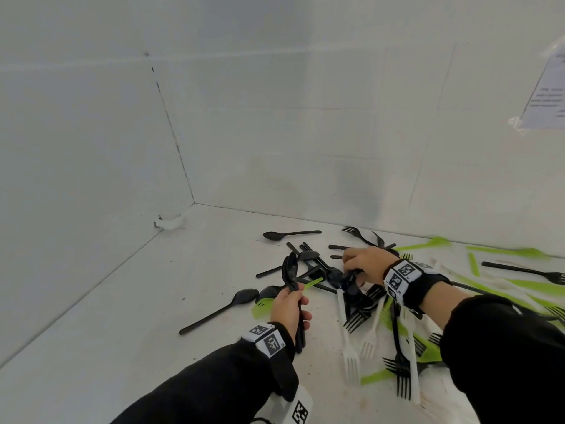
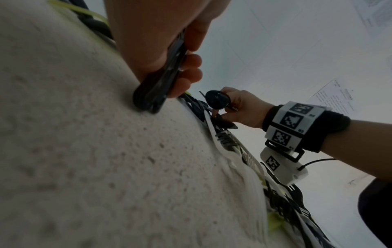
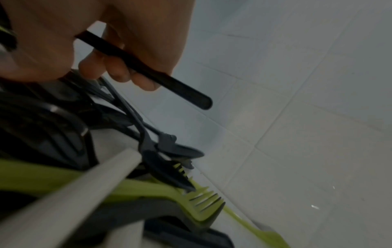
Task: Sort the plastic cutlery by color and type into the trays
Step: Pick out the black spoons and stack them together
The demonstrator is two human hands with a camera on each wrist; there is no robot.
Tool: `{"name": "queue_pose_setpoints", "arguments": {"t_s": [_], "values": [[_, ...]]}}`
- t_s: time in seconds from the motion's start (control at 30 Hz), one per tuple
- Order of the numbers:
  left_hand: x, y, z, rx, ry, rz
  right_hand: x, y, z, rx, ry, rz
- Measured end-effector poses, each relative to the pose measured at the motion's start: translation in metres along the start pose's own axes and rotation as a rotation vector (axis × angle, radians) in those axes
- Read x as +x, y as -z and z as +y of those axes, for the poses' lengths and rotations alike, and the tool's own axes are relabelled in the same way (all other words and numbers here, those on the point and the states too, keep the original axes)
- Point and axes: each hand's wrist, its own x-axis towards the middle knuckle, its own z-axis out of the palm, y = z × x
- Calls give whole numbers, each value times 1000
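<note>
The fingers (image 2: 186, 73) of the left hand (image 1: 289, 304) are curled around a bundle of black spoons (image 1: 292, 275), with the bowls standing up above the fist. The right hand (image 1: 365, 266) reaches into the pile of cutlery (image 1: 367, 304) and grasps one black spoon (image 2: 217, 99) by its handle (image 3: 148, 70), which sticks out past the fingertips. The pile, with black, white and green forks and spoons mixed, lies on the white table (image 1: 122, 316) near the wall corner. Two black spoons (image 1: 220, 310) lie apart on the left of it. No tray is visible.
</note>
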Motion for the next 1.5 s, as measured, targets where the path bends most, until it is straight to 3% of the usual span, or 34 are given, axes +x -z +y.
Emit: {"name": "queue_pose_setpoints", "arguments": {"t_s": [0.23,0.37,0.5,0.63,0.77,1.1,1.3,1.5], "values": [[-1,-6,1,6,-13,-10,-1,9,10,417,-204,201],[-1,-11,-1,5,-34,-20,0,12,10,516,-304,319],[-1,-16,-3,6,-30,-44,1,11,9,498,-458,248],[0,-21,-4,18,-48,-59,-5,4,5,191,-479,8],[1,-25,-6,28,-43,-67,-6,-4,5,42,-472,-74],[0,-27,-8,31,-26,-90,-14,-7,12,169,-469,-27],[3,-25,-9,21,-41,-98,-22,5,20,474,-517,158],[0,-26,-13,23,-40,-106,-29,16,19,585,-502,278]]}}
